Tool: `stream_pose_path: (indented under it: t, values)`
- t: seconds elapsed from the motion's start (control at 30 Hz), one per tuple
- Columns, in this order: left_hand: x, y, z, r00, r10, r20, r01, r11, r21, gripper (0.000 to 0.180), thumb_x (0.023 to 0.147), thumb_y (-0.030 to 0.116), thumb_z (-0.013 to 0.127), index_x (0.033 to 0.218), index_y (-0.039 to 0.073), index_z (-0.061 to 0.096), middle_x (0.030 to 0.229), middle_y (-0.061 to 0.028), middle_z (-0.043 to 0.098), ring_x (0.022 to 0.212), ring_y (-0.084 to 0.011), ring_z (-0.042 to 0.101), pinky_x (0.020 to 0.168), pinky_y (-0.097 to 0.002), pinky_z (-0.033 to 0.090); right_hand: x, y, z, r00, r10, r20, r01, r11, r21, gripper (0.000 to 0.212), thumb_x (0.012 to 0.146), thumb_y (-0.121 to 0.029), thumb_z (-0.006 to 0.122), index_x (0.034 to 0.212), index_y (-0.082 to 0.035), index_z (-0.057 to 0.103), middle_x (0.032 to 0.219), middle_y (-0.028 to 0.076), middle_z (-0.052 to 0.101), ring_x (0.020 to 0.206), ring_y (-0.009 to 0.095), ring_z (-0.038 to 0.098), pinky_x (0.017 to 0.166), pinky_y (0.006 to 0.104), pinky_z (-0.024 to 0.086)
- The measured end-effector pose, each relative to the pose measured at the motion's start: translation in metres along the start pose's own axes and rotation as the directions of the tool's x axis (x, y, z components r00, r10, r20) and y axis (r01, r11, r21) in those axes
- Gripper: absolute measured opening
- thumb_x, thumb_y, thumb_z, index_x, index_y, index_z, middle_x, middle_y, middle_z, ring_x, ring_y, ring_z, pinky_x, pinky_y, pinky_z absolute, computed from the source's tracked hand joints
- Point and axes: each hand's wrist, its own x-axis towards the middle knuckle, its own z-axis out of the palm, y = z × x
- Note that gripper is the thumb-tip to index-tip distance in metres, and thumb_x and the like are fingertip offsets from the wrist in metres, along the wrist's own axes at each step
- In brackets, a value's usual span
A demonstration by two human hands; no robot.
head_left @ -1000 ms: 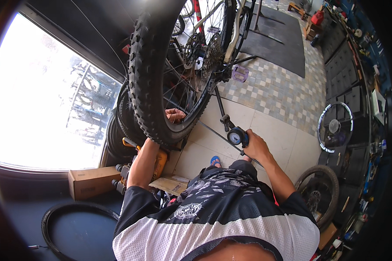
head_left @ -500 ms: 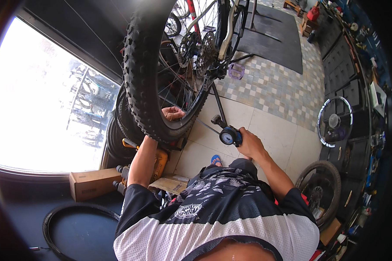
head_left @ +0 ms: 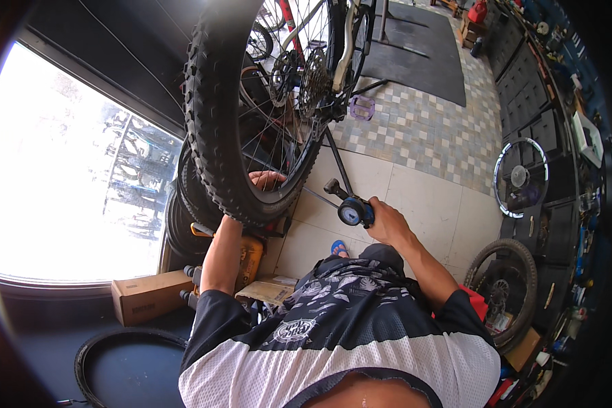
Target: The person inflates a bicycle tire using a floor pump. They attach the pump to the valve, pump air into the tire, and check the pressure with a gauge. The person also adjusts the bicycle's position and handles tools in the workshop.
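A bicycle wheel with a knobby black tyre [head_left: 214, 129] stands upright in front of me, its cassette [head_left: 313, 85] and spokes facing right. My left hand [head_left: 268, 179] reaches past the tyre to the inner side of the rim among the spokes. Its fingers are curled together there, and what they pinch is hidden. In my right hand [head_left: 387, 222] is a tyre inflator gun [head_left: 351, 212] with a round dial gauge, gripped by its handle. A thin hose [head_left: 321, 198] runs from the gun toward the rim near my left fingers.
A purple pedal [head_left: 362, 107] and a stand leg [head_left: 338, 160] are beyond the wheel. Stacked tyres [head_left: 183, 217] and a cardboard box [head_left: 149, 296] lie left. At right, another wheel [head_left: 523, 289] and a bare rim [head_left: 502, 178] lean by dark drawers [head_left: 520, 95].
The whole view has shifted slightly, with the wheel and both hands a little further left. Both hands keep the same places on the rim and the inflator gun.
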Motion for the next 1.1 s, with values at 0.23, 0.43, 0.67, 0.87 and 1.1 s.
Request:
stream_pose_path:
  t: [0.23,0.43,0.67,0.87,1.1]
  values:
    - [0.01,-0.013,-0.006,0.984,-0.132,-0.119,0.133,0.991,-0.003,0.021,0.101,0.023,0.078,0.11,0.006,0.071,0.091,0.0049,0.069,0.075,-0.0023,0.064,0.068,-0.0194,0.051,0.004,0.001,0.001,0.998,-0.021,-0.053,0.021,1.0,0.002,0.04,0.082,-0.013,0.073,0.117,-0.001,0.057,0.111,0.027,0.072,0.106,0.05,0.07,0.089,0.0567,0.055]
    - [0.01,-0.016,-0.012,0.992,-0.091,-0.092,0.095,0.995,0.032,0.022,0.101,0.024,0.078,0.111,0.005,0.071,0.093,0.0042,0.073,0.076,-0.0022,0.066,0.068,-0.0179,0.051,0.005,-0.003,-0.005,1.0,-0.005,0.018,0.005,1.0,-0.013,0.048,0.083,-0.015,0.073,0.124,0.0,0.054,0.117,0.029,0.071,0.11,0.051,0.069,0.094,0.0564,0.056]
    - [0.004,-0.036,-0.052,0.979,-0.205,0.008,0.198,0.935,-0.293,0.017,0.101,0.023,0.078,0.106,0.008,0.07,0.088,0.0054,0.071,0.068,-0.002,0.063,0.063,-0.0188,0.049,0.004,-0.01,-0.007,0.999,-0.032,0.038,0.033,0.999,-0.021,0.049,0.083,-0.016,0.074,0.125,0.0,0.055,0.118,0.028,0.071,0.112,0.05,0.068,0.094,0.0551,0.056]
    - [0.008,-0.016,-0.01,0.991,-0.077,-0.111,0.082,0.996,0.042,0.017,0.099,0.021,0.08,0.099,0.009,0.068,0.086,0.005,0.071,0.07,-0.0033,0.065,0.064,-0.0192,0.05,0.0,-0.007,-0.006,0.999,-0.019,0.031,0.02,1.0,-0.02,0.048,0.083,-0.016,0.074,0.123,0.001,0.055,0.117,0.029,0.071,0.112,0.05,0.068,0.094,0.0552,0.056]
    - [0.003,-0.017,-0.003,0.98,-0.089,-0.176,0.083,0.996,-0.043,0.015,0.097,0.019,0.078,0.101,0.007,0.071,0.09,0.0016,0.073,0.074,-0.0064,0.068,0.067,-0.0207,0.053,-0.002,-0.009,-0.006,0.999,-0.038,0.015,0.039,0.999,-0.027,0.046,0.083,-0.016,0.074,0.121,0.001,0.054,0.115,0.029,0.071,0.11,0.051,0.068,0.094,0.056,0.056]
